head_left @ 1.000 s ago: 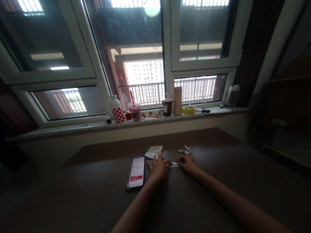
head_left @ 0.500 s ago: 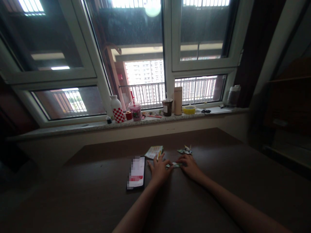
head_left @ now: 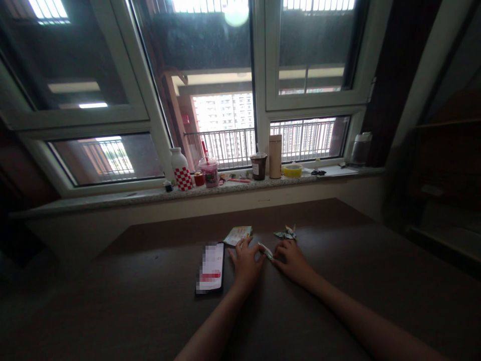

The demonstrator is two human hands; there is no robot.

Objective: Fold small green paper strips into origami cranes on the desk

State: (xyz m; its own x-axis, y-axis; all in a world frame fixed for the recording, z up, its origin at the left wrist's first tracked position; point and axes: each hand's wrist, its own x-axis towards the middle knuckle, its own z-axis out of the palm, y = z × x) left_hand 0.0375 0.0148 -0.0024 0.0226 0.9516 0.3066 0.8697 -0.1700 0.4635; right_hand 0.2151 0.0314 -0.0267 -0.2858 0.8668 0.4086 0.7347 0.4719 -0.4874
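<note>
A narrow folded strip of printed paper (head_left: 266, 250), whitish with green, lies slanted between my hands. My left hand (head_left: 247, 264) touches it with the thumb and index finger at its left side, the other fingers spread towards the table. My right hand (head_left: 293, 260) pinches its lower right end, fingers curled. Just beyond the right hand sits a folded paper piece (head_left: 288, 233) with pointed ends, coloured green, white and yellow. A flat printed sheet or packet (head_left: 238, 235) lies beyond my left fingertips. To the left rests a phone (head_left: 212, 265) with its screen lit.
Behind the brown table (head_left: 150, 281) runs a stone windowsill (head_left: 233, 187). On it stand a checkered bottle (head_left: 183, 173), a pink drink cup (head_left: 210, 173), a dark cup (head_left: 259, 166), a tan flask (head_left: 275, 156), yellow tape (head_left: 292, 171) and scissors (head_left: 318, 172).
The paper strip has turned from lying nearly level to slanting, its left end now farther away. My right fingertips have shifted slightly left and nearer to me.
</note>
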